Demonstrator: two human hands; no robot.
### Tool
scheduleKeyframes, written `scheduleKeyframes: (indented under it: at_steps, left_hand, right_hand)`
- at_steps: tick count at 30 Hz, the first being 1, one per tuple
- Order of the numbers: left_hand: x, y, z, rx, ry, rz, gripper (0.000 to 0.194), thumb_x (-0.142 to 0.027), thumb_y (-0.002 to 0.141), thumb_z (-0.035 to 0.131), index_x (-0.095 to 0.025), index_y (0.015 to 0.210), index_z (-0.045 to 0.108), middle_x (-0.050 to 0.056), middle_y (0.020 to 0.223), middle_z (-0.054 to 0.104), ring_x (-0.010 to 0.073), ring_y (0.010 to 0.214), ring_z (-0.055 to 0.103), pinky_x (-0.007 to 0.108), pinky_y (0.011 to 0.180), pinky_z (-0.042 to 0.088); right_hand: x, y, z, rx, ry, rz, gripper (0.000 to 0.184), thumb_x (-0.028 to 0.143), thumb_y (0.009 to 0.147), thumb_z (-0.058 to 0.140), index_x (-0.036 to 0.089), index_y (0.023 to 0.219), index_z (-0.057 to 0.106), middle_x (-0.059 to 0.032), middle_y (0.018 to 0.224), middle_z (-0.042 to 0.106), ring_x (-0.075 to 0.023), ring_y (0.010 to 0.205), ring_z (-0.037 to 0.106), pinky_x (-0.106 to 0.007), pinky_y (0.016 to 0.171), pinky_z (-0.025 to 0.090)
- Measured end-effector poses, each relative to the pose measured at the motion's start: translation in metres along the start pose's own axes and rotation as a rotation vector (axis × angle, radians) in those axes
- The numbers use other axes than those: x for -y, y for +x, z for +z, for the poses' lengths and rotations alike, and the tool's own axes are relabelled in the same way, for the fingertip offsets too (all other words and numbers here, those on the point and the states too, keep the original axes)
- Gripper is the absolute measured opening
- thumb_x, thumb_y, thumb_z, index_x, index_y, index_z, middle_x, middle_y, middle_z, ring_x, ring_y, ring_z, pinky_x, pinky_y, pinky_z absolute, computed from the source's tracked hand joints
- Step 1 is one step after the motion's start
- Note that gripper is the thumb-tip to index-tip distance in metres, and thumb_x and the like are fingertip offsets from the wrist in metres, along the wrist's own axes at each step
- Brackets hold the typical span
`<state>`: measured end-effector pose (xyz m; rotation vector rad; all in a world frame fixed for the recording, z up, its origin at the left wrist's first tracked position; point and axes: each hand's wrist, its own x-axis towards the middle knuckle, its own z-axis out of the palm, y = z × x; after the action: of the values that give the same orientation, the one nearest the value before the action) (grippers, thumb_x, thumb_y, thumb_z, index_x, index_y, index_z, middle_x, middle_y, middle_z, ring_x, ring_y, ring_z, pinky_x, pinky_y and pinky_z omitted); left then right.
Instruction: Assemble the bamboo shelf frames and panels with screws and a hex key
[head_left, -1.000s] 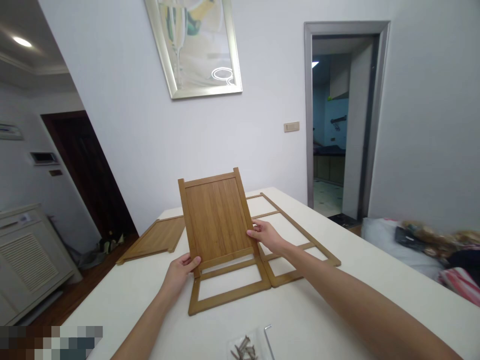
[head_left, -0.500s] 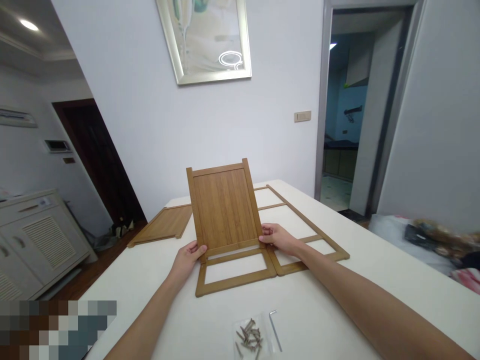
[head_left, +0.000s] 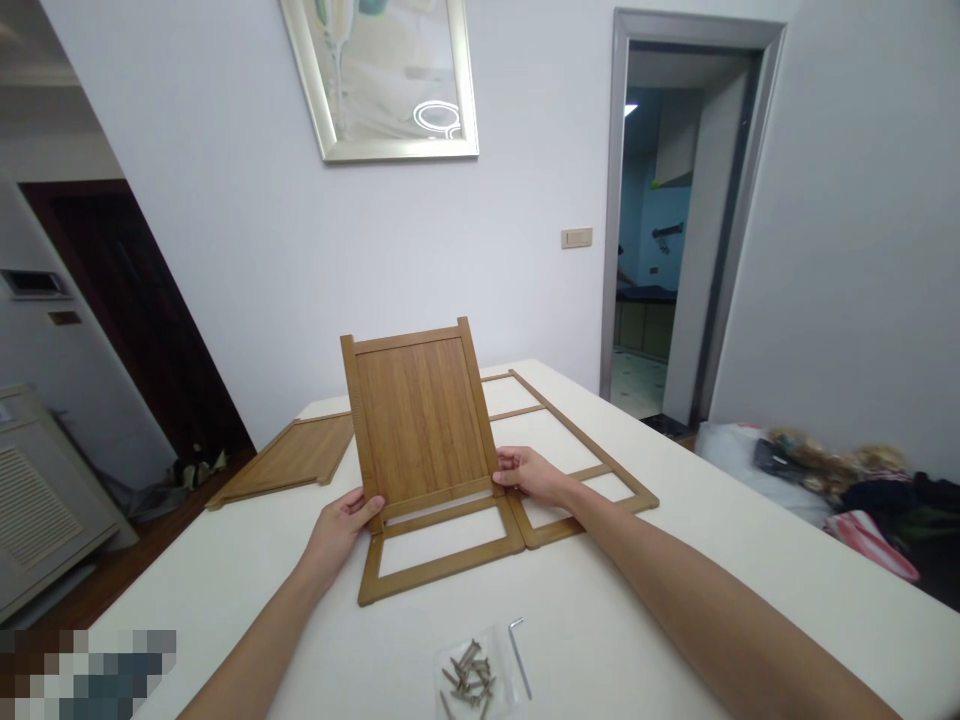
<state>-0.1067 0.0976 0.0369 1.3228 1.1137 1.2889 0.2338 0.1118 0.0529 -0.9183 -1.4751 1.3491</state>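
A brown wooden panel (head_left: pixel 420 420) stands tilted upright over a flat wooden frame (head_left: pixel 442 568) on the white table (head_left: pixel 697 580). My left hand (head_left: pixel 341 530) grips its lower left edge, thumb on the front. At the lower right edge, my right hand (head_left: pixel 529 474) pinches the panel between thumb and fingers. Beside it on the right lies a second, open wooden frame (head_left: pixel 592 430), partly under my right forearm. Whether the panel's lower edge touches the frame beneath is hard to tell.
Another wooden panel (head_left: pixel 289 460) lies at the table's left edge. Near the front are a clear bag of screws (head_left: pixel 469 680) and a hex key (head_left: pixel 520 657). A wall (head_left: pixel 517 300) rises behind the table. Bags and cloth (head_left: pixel 810 480) are piled beyond its right side.
The whole view has shifted, so the table and panel appear further left. Both hands keep the same hold on the panel, which shows little or no movement relative to the frame.
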Motion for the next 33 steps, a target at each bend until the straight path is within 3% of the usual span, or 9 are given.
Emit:
scheduleKeyframes:
  at_steps: [13, 19, 23, 24, 26, 27, 29, 33]
  left_hand:
    - [-0.005, -0.004, 0.004, -0.007, 0.009, 0.015, 0.050, -0.048, 0.063, 0.082, -0.016, 0.099, 0.072, 0.011, 0.108, 0.076, 0.0290, 0.101, 0.069, 0.045, 0.101, 0.048]
    - [-0.004, -0.003, 0.004, -0.012, 0.020, 0.018, 0.051, -0.051, 0.061, 0.083, -0.016, 0.097, 0.072, 0.011, 0.105, 0.077, 0.0292, 0.099, 0.070, 0.044, 0.098, 0.050]
    - [-0.004, -0.004, 0.004, -0.020, 0.012, 0.009, 0.051, -0.050, 0.061, 0.083, -0.016, 0.098, 0.072, 0.010, 0.105, 0.076, 0.0283, 0.101, 0.069, 0.041, 0.098, 0.050]
    - [-0.004, -0.004, 0.004, -0.022, 0.010, 0.007, 0.051, -0.049, 0.061, 0.083, -0.016, 0.098, 0.072, 0.010, 0.105, 0.076, 0.0282, 0.101, 0.069, 0.041, 0.099, 0.049]
    - [-0.005, -0.005, 0.003, -0.022, 0.009, 0.005, 0.051, -0.049, 0.061, 0.083, -0.016, 0.098, 0.071, 0.010, 0.106, 0.076, 0.0282, 0.102, 0.069, 0.041, 0.100, 0.049]
    - [-0.005, -0.005, 0.004, -0.021, 0.009, 0.006, 0.052, -0.049, 0.061, 0.083, -0.016, 0.098, 0.072, 0.010, 0.107, 0.076, 0.0284, 0.102, 0.069, 0.041, 0.100, 0.049]
    - [-0.006, -0.006, 0.004, -0.021, 0.013, 0.012, 0.053, -0.051, 0.060, 0.083, -0.015, 0.097, 0.072, 0.010, 0.107, 0.076, 0.0291, 0.103, 0.068, 0.041, 0.100, 0.049]
    - [-0.007, -0.006, 0.005, -0.025, 0.025, 0.021, 0.057, -0.053, 0.059, 0.083, -0.014, 0.100, 0.072, 0.011, 0.105, 0.076, 0.0298, 0.102, 0.069, 0.043, 0.099, 0.049]
  right_hand:
    - [0.006, -0.005, 0.005, -0.045, -0.137, -0.040, 0.050, 0.037, 0.061, 0.083, 0.016, 0.103, 0.067, 0.0011, 0.072, 0.063, -0.0157, 0.072, 0.059, -0.029, 0.069, 0.046]
    - [0.020, -0.006, 0.006, -0.209, -0.289, -0.092, 0.034, 0.026, 0.067, 0.076, 0.017, 0.099, 0.066, -0.0039, 0.083, 0.065, -0.0184, 0.078, 0.059, -0.032, 0.071, 0.047]
    - [0.034, -0.037, 0.016, -0.330, -0.409, -0.192, 0.020, 0.020, 0.074, 0.068, 0.021, 0.094, 0.065, -0.0063, 0.099, 0.062, -0.0207, 0.093, 0.054, -0.037, 0.086, 0.043]
    - [0.038, -0.049, 0.022, -0.308, -0.445, -0.229, 0.015, 0.019, 0.074, 0.067, 0.021, 0.089, 0.066, -0.0054, 0.096, 0.062, -0.0208, 0.094, 0.054, -0.037, 0.087, 0.043]
    - [0.042, -0.076, 0.038, -0.111, -0.605, -0.338, 0.005, 0.020, 0.078, 0.062, 0.020, 0.081, 0.066, -0.0052, 0.088, 0.061, -0.0199, 0.086, 0.055, -0.035, 0.080, 0.046]
    - [0.044, -0.089, 0.048, 0.014, -0.637, -0.318, 0.006, 0.020, 0.080, 0.061, 0.020, 0.079, 0.067, -0.0049, 0.085, 0.062, -0.0183, 0.080, 0.056, -0.033, 0.074, 0.047]
    - [0.044, -0.108, 0.065, 0.194, -0.682, -0.332, 0.008, 0.018, 0.080, 0.062, 0.020, 0.081, 0.070, -0.0050, 0.085, 0.063, -0.0191, 0.084, 0.058, -0.033, 0.078, 0.048]
    - [0.039, -0.120, 0.085, 0.372, -0.778, -0.358, 0.015, 0.017, 0.078, 0.065, 0.021, 0.090, 0.074, -0.0066, 0.086, 0.065, -0.0218, 0.095, 0.057, -0.034, 0.085, 0.047]
